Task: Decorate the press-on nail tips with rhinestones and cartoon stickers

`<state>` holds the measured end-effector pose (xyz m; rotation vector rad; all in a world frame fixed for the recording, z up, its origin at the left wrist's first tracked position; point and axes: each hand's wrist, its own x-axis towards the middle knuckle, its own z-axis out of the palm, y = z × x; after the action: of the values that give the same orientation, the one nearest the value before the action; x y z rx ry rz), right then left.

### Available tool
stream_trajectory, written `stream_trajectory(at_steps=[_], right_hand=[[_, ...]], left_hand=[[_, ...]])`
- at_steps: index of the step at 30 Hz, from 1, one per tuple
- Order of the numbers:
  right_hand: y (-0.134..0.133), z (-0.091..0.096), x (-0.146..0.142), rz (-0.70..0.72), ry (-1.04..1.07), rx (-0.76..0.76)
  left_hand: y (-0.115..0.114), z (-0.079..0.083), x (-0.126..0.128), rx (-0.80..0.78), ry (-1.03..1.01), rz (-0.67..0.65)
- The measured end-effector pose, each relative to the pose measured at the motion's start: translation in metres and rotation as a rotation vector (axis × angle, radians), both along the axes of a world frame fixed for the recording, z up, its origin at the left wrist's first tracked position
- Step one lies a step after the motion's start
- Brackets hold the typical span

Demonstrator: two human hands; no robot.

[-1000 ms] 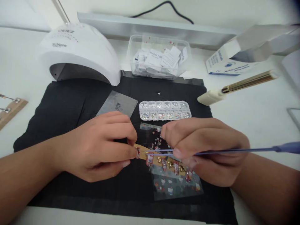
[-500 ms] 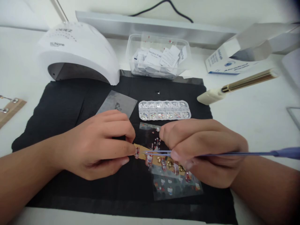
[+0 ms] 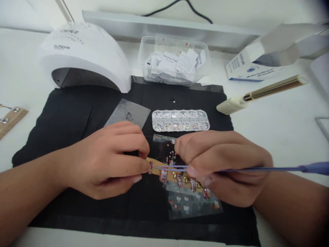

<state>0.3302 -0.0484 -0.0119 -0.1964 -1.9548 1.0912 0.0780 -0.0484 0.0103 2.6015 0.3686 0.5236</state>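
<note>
My left hand (image 3: pixel 110 159) is closed, its fingertips pinching the left end of a gold strip (image 3: pixel 157 164) that carries several decorated false nails. My right hand (image 3: pixel 221 164) is closed round a thin purple tool (image 3: pixel 257 168) that runs off to the right. The tool's tip rests at the leftmost nail (image 3: pixel 150 167), close to my left fingertips. Under the strip lies a clear sticker sheet (image 3: pixel 190 204) with small cartoon figures. All of this sits on a black mat (image 3: pixel 72 116).
A clear gem box (image 3: pixel 180 120) lies just beyond my hands, with a grey plate (image 3: pixel 128 113) to its left. A white nail lamp (image 3: pixel 84 58) stands at the back left, a tub of packets (image 3: pixel 174 61) behind centre, a gold-handled tool (image 3: pixel 262 94) and white box (image 3: pixel 252 67) at right.
Both hands have stayed almost still; the tool's tip has crept slightly left toward the leftmost nail. The view has shifted a touch.
</note>
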Motion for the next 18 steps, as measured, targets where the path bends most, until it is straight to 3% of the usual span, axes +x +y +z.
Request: stream_trajectory(at_steps=[18], right_hand=[[-0.0021, 0.0015, 0.0006, -0.007, -0.041, 0.021]], left_hand=[[0.0001, 0.0010, 0.0013, 0.000, 0.007, -0.007]])
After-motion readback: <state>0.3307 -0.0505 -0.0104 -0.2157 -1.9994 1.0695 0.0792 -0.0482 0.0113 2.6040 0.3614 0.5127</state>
